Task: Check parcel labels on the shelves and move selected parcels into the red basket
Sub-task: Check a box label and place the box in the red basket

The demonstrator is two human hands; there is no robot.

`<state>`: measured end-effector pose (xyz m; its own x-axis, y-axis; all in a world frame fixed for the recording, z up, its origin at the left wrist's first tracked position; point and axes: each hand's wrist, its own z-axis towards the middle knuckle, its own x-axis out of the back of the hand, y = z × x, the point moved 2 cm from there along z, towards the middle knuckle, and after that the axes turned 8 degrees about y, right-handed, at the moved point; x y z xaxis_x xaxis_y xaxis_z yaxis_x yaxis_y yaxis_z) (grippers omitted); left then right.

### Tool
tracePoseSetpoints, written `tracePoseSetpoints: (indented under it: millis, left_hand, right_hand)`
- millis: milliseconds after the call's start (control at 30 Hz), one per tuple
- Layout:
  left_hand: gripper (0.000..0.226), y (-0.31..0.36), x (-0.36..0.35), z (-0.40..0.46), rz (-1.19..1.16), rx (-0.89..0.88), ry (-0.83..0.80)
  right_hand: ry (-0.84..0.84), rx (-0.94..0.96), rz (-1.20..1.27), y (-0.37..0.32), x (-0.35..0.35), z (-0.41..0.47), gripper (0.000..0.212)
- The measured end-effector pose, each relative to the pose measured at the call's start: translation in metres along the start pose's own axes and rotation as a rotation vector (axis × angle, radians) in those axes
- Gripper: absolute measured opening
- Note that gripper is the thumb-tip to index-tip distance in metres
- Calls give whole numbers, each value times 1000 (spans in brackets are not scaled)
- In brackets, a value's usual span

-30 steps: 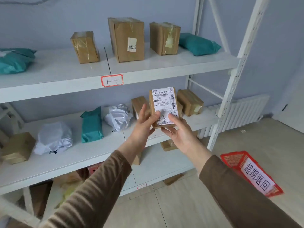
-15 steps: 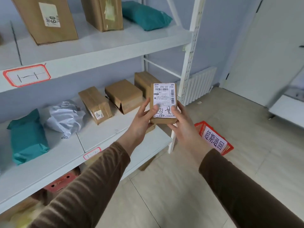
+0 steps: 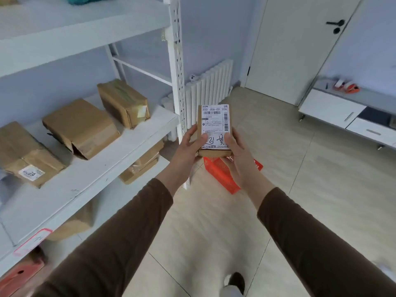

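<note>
The small brown parcel (image 3: pixel 215 130) you carry looks light and stiff: a taped cardboard box, rigid at its edges, with a white label covering nearly its whole face. You hold it upright in the air, beyond the end post of the shelves (image 3: pixel 85 176) and above the red basket (image 3: pixel 220 174) on the floor. Both hands are wrapped round its lower end. Your left hand (image 3: pixel 188 151) cups the left edge with the thumb laid on the label, and your right hand (image 3: pixel 237 155) grips the right edge and bottom corner.

The label paper and tape are probably slick, so keep your hold on the cardboard sides, not the face. The box seems sturdy enough to be lowered into the basket without care for crushing, though its contents are unknown. Other brown parcels (image 3: pixel 79 127) lie on the middle shelf to your left.
</note>
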<state>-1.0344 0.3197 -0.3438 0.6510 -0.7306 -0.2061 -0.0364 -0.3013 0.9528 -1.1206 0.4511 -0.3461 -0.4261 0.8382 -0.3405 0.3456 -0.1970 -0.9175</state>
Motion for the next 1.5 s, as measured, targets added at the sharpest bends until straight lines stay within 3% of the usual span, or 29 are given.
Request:
tracePoseSetpoints:
  millis: [100, 200, 333, 867, 1167, 1267, 1400, 1500]
  left_hand:
    - [44, -17, -54, 36, -8, 5, -12]
    - [54, -38, -99, 70, -21, 39, -17]
    - [59, -61, -137, 111, -45, 89, -6]
    - [54, -109, -199, 335, -142, 295, 124]
    - [55, -170, -245, 422, -228, 360, 250]
    - [56, -205, -261, 443, -251, 375, 321]
    - [64, -263, -276, 468, -240, 426, 419]
    - [70, -315, -276, 486, -254, 469, 469]
  right_hand:
    - [27, -14, -23, -15, 48, 43, 40]
    - [92, -62, -16, -24, 93, 83, 52]
    - [147, -130, 10, -29, 132, 130, 46]
    - [205, -299, -71, -14, 180, 372, 43]
    - [24, -475, -194, 18, 249, 486, 45]
    - [-61, -543, -239, 38, 277, 525, 54]
    - [-154, -629, -287, 80, 308, 569, 41]
    - [-150, -681, -317, 126, 326, 599, 49]
